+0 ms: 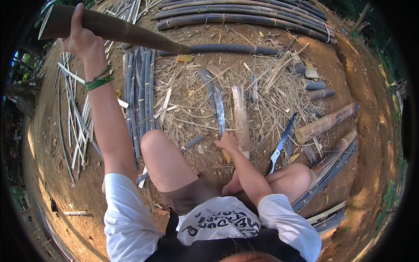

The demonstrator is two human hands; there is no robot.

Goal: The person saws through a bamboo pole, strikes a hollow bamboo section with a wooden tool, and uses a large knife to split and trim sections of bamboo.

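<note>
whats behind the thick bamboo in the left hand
Around the thick bamboo in the left hand, pale strips show above it and a dark pole shows beyond its far end. Whatever lies directly behind it is covered.

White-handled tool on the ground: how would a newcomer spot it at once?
Start at the person's bent right leg. Just beyond it, left of a thick tan bamboo log, lies the tool. Unlike the held machete, it has a white handle.
</note>
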